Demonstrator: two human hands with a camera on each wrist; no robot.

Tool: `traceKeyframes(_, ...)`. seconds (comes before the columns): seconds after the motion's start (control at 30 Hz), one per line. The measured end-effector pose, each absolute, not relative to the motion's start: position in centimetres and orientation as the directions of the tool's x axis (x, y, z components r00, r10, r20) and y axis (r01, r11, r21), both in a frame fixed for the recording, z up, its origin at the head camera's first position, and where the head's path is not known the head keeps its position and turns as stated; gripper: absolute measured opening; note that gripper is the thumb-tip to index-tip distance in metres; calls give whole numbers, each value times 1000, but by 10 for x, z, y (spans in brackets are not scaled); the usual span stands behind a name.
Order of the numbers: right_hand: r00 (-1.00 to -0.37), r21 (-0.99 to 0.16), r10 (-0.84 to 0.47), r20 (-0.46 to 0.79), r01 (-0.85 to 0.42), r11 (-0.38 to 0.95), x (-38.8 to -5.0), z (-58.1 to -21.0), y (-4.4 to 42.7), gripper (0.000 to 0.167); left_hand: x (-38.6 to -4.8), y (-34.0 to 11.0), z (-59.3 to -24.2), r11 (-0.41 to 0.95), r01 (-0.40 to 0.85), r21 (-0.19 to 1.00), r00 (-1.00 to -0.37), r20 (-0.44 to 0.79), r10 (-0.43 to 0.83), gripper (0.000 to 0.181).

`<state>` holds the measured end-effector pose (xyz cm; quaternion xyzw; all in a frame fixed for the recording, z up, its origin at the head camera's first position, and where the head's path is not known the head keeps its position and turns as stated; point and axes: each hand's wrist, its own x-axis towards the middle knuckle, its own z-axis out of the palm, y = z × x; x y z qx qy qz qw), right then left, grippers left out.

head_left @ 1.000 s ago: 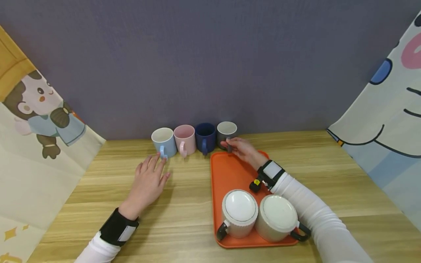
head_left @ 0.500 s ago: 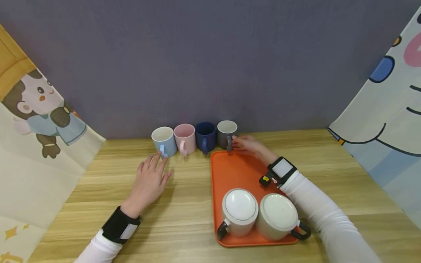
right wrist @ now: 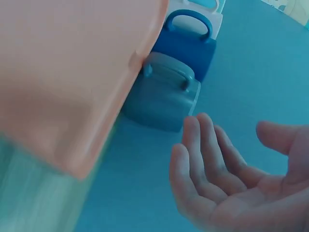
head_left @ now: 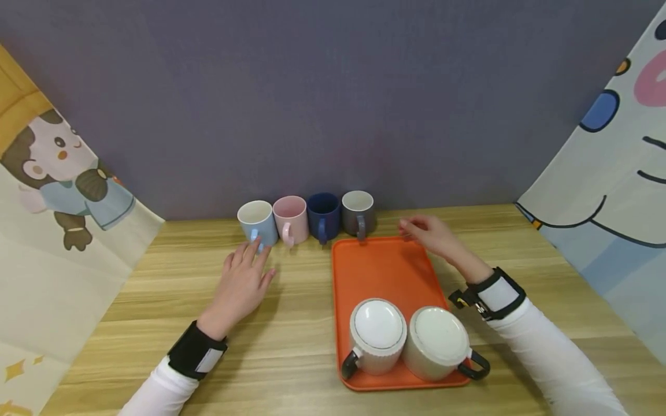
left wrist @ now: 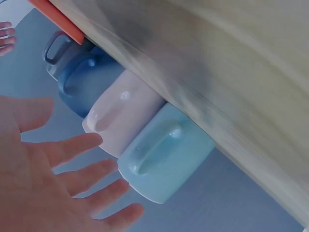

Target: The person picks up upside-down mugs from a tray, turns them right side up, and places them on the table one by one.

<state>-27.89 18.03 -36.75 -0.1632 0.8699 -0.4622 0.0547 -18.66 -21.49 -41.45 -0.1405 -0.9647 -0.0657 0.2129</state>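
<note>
Four mugs would be several: a light blue mug [head_left: 266,228], a pink mug [head_left: 298,225], a navy mug [head_left: 333,219] and a grey mug [head_left: 368,219] stand upright in a row at the back, handles facing me. My left hand [head_left: 239,289] spreads its fingers just in front of the light blue mug and holds nothing; the left wrist view shows its bare palm beside the pink mug [left wrist: 123,113]. To the right of the grey mug, over the tray's far right corner, my right hand [head_left: 429,236] hovers with loosely bent fingers and nothing in them, apart from the mug.
An orange tray [head_left: 385,266] lies right of centre. On its near end sit two large pale mugs, upside down: a ribbed mug [head_left: 382,352] and a smoother mug [head_left: 429,358], both with dark handles. A grey panel [head_left: 333,104] rises behind the row.
My right hand has let go of the grey mug's handle and moved away to the right. The grey mug stays in the row. My left hand has barely shifted.
</note>
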Motion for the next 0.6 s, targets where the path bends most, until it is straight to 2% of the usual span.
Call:
traceKeyframes(0.13,-921,-774,-380,90,-305,555,-261,-365,197,40,-189,-209,-413,950,304,70,-872,423,247,49)
traceKeyframes(0.37,-912,-786,-407,55,-291,545,-230,-377,216,42,-191,-202,-413,946,311,92,-885,391,253,49)
traceKeyframes(0.6,-903,-816,-426,53,-285,503,-209,-385,227,43,-195,-199,-416,943,326,70,-869,414,270,49)
